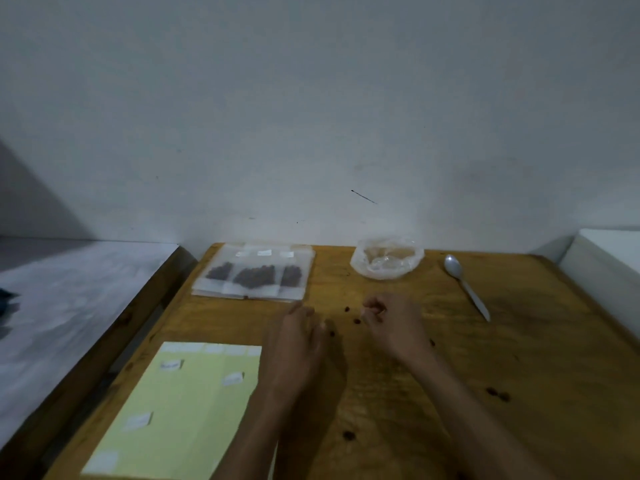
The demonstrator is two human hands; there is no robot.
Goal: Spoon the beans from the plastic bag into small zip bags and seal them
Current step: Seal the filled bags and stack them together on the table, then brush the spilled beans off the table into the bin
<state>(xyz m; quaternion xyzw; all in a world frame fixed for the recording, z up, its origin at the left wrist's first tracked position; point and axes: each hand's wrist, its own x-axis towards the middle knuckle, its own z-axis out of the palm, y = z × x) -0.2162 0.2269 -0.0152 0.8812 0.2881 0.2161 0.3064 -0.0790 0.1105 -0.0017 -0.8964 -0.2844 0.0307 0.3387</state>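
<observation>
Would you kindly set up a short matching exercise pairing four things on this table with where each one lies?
Things:
1. spoon
2. plastic bag
3. filled zip bags
4. yellow sheet

Places:
A. near left corner
B. far side, centre right
C. far left, by the wall
D. right of the plastic bag

Pairs: 1-D, 2-B, 3-C, 4-A
</observation>
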